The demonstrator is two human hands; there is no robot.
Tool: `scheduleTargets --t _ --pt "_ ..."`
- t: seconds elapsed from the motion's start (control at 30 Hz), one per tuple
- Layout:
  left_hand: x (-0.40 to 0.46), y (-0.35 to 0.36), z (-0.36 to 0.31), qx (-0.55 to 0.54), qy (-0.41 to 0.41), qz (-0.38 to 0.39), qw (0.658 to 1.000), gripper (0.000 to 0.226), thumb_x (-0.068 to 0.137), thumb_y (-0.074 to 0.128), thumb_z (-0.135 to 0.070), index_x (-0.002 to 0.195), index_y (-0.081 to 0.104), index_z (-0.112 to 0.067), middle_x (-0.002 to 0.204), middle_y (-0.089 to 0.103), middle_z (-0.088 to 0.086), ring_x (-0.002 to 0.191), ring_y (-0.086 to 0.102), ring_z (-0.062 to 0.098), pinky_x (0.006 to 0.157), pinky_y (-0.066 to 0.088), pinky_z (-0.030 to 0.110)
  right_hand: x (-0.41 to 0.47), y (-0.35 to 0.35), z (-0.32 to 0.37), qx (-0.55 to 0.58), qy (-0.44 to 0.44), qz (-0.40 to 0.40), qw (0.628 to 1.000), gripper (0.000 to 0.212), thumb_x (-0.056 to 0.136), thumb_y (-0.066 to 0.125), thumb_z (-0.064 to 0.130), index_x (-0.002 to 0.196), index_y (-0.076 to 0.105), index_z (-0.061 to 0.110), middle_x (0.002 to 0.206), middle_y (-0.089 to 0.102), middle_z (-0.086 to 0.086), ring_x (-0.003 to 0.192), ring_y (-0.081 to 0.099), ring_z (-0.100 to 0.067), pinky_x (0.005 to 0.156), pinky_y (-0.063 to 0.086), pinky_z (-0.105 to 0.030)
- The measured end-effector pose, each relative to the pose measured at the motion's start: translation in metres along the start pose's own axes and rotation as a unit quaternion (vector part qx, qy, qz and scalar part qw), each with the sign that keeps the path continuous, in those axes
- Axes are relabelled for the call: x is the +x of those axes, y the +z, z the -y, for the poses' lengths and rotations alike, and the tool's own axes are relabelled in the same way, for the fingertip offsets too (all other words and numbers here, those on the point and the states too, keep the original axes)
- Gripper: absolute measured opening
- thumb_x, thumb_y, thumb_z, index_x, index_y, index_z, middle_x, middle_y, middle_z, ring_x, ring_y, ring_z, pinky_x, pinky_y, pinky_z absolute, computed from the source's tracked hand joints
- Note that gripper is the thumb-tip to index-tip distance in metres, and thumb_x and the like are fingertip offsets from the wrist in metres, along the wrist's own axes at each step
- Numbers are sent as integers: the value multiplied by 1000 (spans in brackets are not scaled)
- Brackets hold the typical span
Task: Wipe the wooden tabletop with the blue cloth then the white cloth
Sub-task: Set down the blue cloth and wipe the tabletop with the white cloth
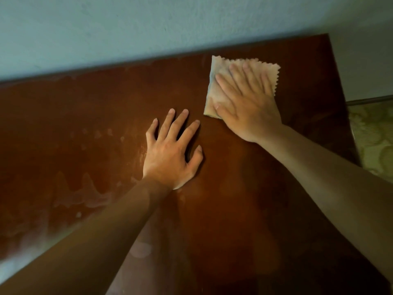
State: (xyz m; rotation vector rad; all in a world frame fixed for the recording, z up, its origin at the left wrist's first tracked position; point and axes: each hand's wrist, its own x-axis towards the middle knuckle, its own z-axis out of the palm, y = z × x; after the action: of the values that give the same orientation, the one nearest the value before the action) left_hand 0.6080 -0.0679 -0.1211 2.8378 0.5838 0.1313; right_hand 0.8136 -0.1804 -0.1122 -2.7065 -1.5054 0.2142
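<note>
1. The wall (148, 28) is pale blue-grey and runs along the far edge of the counter; it fills the top of the view.
2. The counter (95, 116) is dark reddish-brown wood with a glossy top; pale, cloudy smears lie across its left part, and both forearms reach over it from the near side.
3. A patterned green surface (374, 141) shows just beyond the counter's right edge; what it belongs to cannot be told.
4. The white cloth (221, 69) lies flat near the counter's far right corner, close to the wall edge; it has zigzag-cut edges and looks cream in this light.
5. The right hand (248, 103) lies palm down on the cloth, fingers straight and slightly spread, pressing it to the counter; nothing is curled round it.
6. The left hand (172, 150) rests palm down on the bare counter near its middle, just left of the cloth and apart from it; its fingers are spread and it holds nothing.
</note>
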Motion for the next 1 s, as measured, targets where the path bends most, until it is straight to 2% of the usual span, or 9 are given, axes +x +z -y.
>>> scheduleTargets --t 0.17,0.33,0.57,0.7,0.83,1.0 --pt "0 -1 1 -4 -1 0 1000 59 97 40 -52 148 47 -25 162 35 5 154 21 28 121 15 58 -65 10 14 -12 -26 16 999 70 101 17 58 163 13 27 173 8 -6 160 1 -29 127 5 -56" --pt "1 -1 0 -7 -1 3 1000 60 97 38 -53 149 47 -25 162 34 5 154 20 28 121 14 59 -64 10 13 -13 -22 10 1000 71 99 22 59 162 21 27 172 14 -6 159 6 -29 127 9 -57" --pt "1 -2 0 -9 1 7 1000 61 97 37 -55 150 45 -26 163 33 5 154 18 28 121 13 59 -53 12 13 -18 -7 7 1000 71 99 19 58 163 17 28 172 11 -7 159 4 -30 128 4 -55" --pt "1 -3 0 -15 1 17 1000 63 95 36 -55 151 42 -25 164 30 5 155 15 28 122 10 58 -97 18 32 5 3 5 1000 69 102 19 61 164 15 30 173 8 -6 160 2 -29 127 7 -58" --pt "1 -3 1 -15 2 15 1000 64 95 37 -56 151 42 -25 163 31 5 155 16 28 122 11 58 -147 29 50 4 -11 -23 1000 65 104 27 61 160 29 28 171 20 -7 159 10 -30 125 14 -60" --pt "1 -3 1 -18 4 21 1000 64 95 39 -55 152 41 -26 164 29 5 155 14 28 123 8 57 -120 24 39 -14 -27 -30 999 66 104 24 60 160 32 25 169 23 -10 158 14 -32 125 14 -59"
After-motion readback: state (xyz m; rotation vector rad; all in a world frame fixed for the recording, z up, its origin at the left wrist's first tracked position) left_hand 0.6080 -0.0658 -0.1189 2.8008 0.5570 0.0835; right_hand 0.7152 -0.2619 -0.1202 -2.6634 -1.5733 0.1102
